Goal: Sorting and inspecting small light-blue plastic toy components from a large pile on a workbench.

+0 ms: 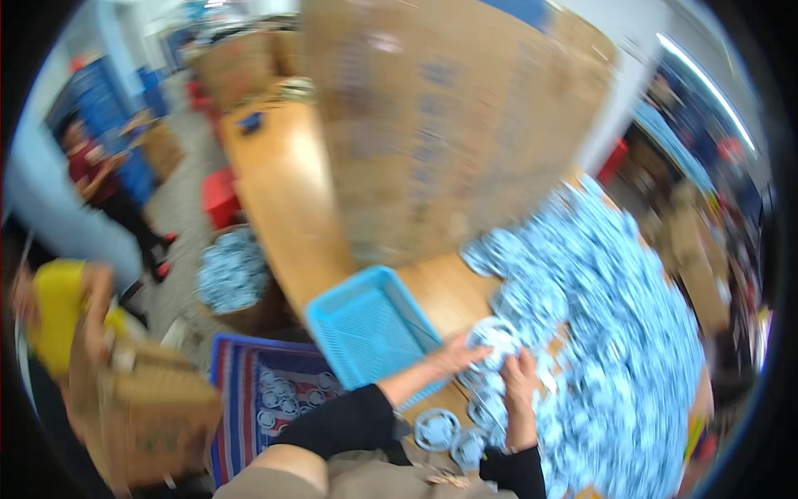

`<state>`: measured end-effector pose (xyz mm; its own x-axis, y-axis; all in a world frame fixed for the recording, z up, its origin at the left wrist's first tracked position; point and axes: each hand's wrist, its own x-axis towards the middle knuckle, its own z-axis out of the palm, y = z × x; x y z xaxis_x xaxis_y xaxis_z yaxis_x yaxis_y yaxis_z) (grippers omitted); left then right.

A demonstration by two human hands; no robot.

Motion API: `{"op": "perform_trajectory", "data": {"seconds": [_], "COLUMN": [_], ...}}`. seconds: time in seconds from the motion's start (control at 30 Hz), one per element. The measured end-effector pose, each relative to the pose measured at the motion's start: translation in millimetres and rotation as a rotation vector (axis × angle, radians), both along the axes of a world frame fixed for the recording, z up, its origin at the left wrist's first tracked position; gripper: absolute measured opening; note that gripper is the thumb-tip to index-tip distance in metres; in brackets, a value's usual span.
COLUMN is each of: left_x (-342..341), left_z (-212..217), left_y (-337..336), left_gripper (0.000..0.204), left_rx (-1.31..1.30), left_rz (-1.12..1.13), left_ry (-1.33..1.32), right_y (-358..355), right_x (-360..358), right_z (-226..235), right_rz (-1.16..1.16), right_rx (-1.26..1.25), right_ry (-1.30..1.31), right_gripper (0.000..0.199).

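Note:
A round, light-blue plastic part with cut-outs (496, 334) is held up over the table, between my two hands. Its left edge is pinched by my left hand (455, 354), and my right hand (520, 376) grips it at the lower right. Motion blur hides the fine detail of the fingers. Below them lies another ring-shaped part (436, 429), near the table's front edge. A large heap of similar light-blue parts (598, 333) spreads over the right side. Just left of my left hand rests a blue plastic basket (332, 314) with perforated walls.
A tall cardboard box (465, 125) stands on the wooden table (287, 183) behind the basket. Left of the table are a striped bag (237, 416) with several parts inside and a container of blue pieces (233, 270). A person in yellow (62, 303) is beside a carton (158, 416).

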<state>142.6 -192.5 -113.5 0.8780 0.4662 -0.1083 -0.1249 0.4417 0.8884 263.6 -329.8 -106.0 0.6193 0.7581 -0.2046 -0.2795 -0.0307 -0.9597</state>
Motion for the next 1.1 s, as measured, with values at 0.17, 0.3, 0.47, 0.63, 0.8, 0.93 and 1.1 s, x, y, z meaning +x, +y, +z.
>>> {"op": "perform_trajectory", "data": {"seconds": [0.17, 0.3, 0.47, 0.63, 0.8, 0.93, 1.1], "left_x": [8.9, 34.5, 53.9, 74.6, 124.7, 156.6, 176.0], "left_z": [36.0, 26.1, -1.0, -39.6, -14.2, -6.0, -12.5], "left_y": [5.4, -17.3, -38.1, 15.1, 5.4, -9.8, -2.8], "left_gripper": [0.047, 0.044, 0.042, 0.05, 0.06, 0.06, 0.054], "left_rx": [0.149, 0.08, 0.199, 0.323, 0.262, 0.214, 0.198], "left_rz": [-0.051, -0.145, -0.24, 0.099, -0.021, 0.082, 0.178], "left_ry": [0.026, 0.034, 0.333, 0.583, 0.715, 0.791, 0.722], "right_y": [7.2, -23.7, -88.8, -152.6, -146.3, -115.9, -102.3], "right_x": [-9.1, -0.2, 23.7, 79.4, 115.5, 127.2, 126.2], "right_z": [28.2, 28.9, -14.5, 13.2, -37.1, -48.0, -47.7], "right_rz": [-0.115, -0.223, -0.473, -0.775, -0.185, 0.001, 0.041], "right_rx": [-0.042, -0.087, -0.115, 0.236, -0.66, -0.947, -1.016], "right_ry": [-0.027, 0.064, 0.024, 0.203, -0.685, -1.151, -1.111], "right_gripper": [0.029, 0.025, 0.02, 0.033, 0.032, 0.031, 0.027]}}
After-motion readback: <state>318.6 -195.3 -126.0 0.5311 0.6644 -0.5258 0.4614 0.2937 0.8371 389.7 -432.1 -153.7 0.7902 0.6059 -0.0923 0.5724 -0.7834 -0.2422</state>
